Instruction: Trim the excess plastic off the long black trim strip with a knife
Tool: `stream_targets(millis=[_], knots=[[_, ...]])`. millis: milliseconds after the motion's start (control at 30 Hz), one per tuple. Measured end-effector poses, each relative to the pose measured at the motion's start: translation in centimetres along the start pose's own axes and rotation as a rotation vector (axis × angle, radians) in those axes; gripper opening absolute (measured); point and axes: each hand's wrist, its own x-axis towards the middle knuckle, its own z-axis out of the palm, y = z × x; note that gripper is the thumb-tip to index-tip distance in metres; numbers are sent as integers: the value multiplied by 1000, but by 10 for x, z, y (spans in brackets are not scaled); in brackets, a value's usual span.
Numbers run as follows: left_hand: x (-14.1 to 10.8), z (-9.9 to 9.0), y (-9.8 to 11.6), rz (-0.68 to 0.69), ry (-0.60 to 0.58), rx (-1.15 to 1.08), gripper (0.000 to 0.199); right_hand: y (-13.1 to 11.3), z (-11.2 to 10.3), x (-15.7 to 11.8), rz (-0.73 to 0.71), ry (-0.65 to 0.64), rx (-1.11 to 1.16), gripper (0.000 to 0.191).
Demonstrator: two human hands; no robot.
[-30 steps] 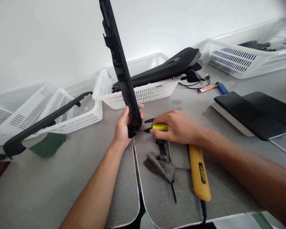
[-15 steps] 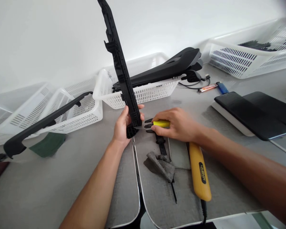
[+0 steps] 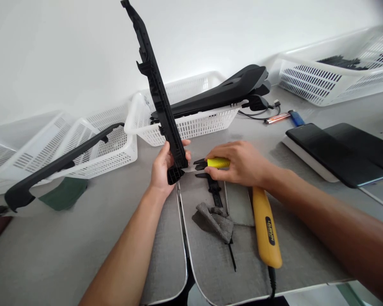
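Note:
My left hand (image 3: 162, 168) is closed around the lower end of a long black plastic trim piece (image 3: 159, 95), ribbed inside, which stands up tilted to the left. In my right hand (image 3: 238, 161) is a yellow-handled knife (image 3: 218, 163). Its thin blade points left and reaches the foot of the trim piece; whether it touches is hard to tell. Beneath the knife a black caliper (image 3: 215, 193) lies on the table, partly covered by a folded grey cloth-like piece (image 3: 213, 223). Beside it are a flat grey rectangle (image 3: 239, 204) and a yellow corded tool (image 3: 267, 229).
A white basket (image 3: 204, 127) holds several black trim pieces (image 3: 223, 93). Another trim piece (image 3: 64, 163) leans on the left baskets (image 3: 115, 157). A phone (image 3: 332, 148), a blue lighter (image 3: 296, 118) and a right basket (image 3: 309, 80) stand rightward. A gap (image 3: 183, 229) splits the tables.
The trim piece has shifted slightly left and down, its top end now in view. My right hand with the knife has moved slightly right, and more of the blade shows.

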Motion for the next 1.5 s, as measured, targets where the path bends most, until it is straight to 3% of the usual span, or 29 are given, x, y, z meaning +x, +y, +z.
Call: stream_targets(millis=[333,667,900,1033,1500], knots=[[0,0,0,1,20,4,46,-1,1,1,-11,-8,-36,24],[-1,3,-7,26,16,147,48,2,0,1,12,-27,20,21],[-1,2,-8,42,8,166,49,4,1,2,14,-90,153,34],[-1,1,-8,37,-9,156,50,7,-1,2,68,-39,154,44],[-1,7,-4,-50,-2,132,50,9,-1,1,94,31,24,34]])
